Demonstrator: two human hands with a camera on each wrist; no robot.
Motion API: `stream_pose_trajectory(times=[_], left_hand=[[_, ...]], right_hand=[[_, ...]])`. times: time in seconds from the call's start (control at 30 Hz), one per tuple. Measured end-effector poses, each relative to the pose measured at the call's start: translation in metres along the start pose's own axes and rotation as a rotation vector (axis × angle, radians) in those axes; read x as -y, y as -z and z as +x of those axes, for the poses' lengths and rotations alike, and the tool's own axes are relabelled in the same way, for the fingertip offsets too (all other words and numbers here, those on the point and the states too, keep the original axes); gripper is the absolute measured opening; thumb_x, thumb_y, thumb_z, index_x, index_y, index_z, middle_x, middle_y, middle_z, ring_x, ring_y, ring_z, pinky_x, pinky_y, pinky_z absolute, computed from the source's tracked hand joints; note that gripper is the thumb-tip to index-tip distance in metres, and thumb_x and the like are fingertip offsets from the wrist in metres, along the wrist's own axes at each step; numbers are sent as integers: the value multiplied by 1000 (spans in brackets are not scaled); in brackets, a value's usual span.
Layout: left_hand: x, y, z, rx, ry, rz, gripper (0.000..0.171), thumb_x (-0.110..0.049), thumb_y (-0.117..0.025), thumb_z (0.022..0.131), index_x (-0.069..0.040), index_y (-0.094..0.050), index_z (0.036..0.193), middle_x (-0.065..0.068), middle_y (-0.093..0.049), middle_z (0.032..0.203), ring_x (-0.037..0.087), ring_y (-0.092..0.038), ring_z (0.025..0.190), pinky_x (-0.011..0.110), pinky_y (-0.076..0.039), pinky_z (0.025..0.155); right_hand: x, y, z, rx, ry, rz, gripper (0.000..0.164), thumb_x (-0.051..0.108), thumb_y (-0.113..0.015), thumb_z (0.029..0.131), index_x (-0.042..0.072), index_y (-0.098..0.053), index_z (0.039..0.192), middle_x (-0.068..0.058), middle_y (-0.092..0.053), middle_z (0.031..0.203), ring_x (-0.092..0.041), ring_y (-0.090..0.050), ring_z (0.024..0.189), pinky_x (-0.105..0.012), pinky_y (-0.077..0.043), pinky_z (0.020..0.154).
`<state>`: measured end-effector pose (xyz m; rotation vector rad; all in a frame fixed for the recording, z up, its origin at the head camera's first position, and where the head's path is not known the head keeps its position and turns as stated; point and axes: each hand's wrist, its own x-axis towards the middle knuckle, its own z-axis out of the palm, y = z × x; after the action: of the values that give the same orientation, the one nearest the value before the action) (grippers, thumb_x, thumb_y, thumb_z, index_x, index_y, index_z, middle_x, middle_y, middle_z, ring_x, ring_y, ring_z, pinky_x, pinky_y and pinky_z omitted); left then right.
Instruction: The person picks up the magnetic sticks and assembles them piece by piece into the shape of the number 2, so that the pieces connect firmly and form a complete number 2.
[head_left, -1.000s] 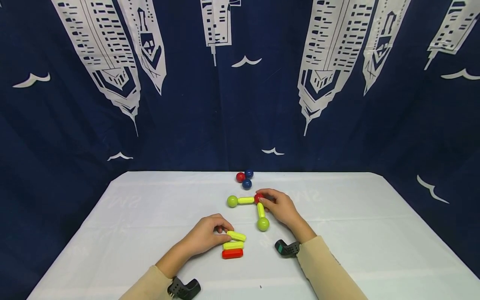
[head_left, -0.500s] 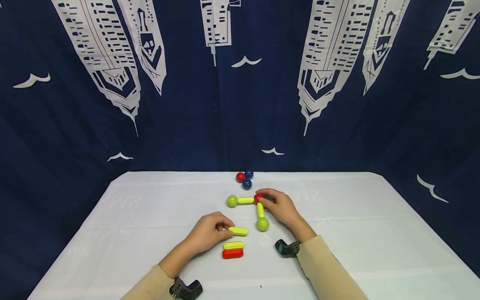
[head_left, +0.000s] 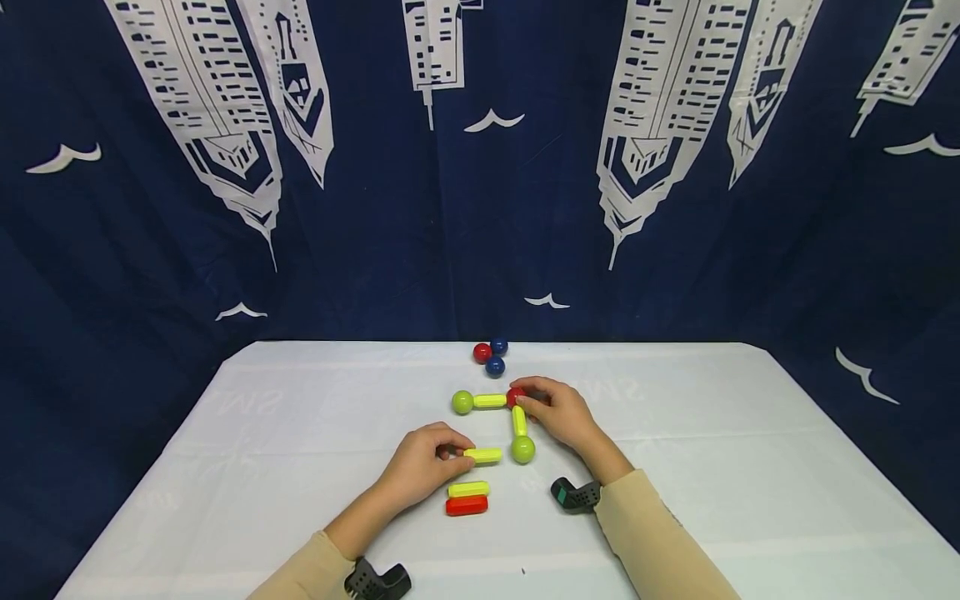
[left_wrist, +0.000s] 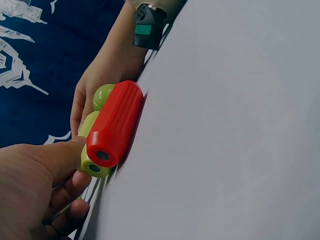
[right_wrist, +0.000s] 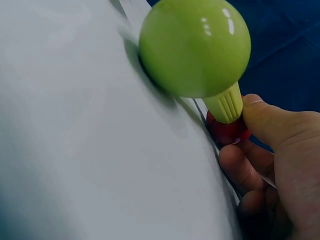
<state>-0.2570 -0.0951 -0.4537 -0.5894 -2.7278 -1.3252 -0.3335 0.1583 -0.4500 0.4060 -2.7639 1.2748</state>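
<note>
My left hand point(head_left: 420, 468) pinches a yellow magnetic rod point(head_left: 486, 456) by its left end, between thumb and fingers. My right hand point(head_left: 558, 414) grips a red ball point(head_left: 514, 397) that joins two yellow rods at a corner. One rod point(head_left: 491, 401) runs left to a green ball point(head_left: 462, 402). The other rod point(head_left: 520, 421) comes toward me and ends in a second green ball point(head_left: 522, 450), just right of the pinched rod and apart from it. In the right wrist view that green ball point(right_wrist: 195, 47) looms large, with the red ball point(right_wrist: 227, 131) partly hidden by the fingers.
A loose yellow rod point(head_left: 468, 489) and a red rod point(head_left: 467, 506) lie side by side nearer me; grey discs show in their ends in the left wrist view. At the white table's point(head_left: 675, 392) back sit a red ball point(head_left: 482, 353) and two blue balls point(head_left: 495, 367).
My left hand has lifted or slid the yellow rod away from the loose pair, forward and right toward the near green ball, and turned it straighter. My right hand stays at the red ball.
</note>
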Motion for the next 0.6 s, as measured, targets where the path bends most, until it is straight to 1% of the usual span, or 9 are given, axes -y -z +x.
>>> stream_pose_trajectory(times=[0.23,0.43,0.6], left_hand=[[-1,-4,-1,-17,14,-20,10,-21,-80,84,-19,-78,93,-11,-63,81,5,-52,71,19,-43,62],[-3,-8,1,-27,0,6,10,-22,-81,83,-19,-79,93,-12,-63,80,6,-51,69,19,-42,61],[-2,-8,1,-34,-2,11,10,-21,-81,83,-19,-79,92,-12,-63,79,6,-51,69,20,-41,61]], right_hand=[[0,0,-1,16,8,1,25,28,-70,94,25,-71,119,2,-73,107,-14,-57,76,-24,-49,68],[1,0,0,22,2,-12,26,29,-70,93,27,-71,119,2,-70,101,-15,-56,74,-26,-49,67],[0,-1,0,19,6,-11,25,29,-71,93,28,-72,118,2,-70,99,-15,-56,73,-25,-48,66]])
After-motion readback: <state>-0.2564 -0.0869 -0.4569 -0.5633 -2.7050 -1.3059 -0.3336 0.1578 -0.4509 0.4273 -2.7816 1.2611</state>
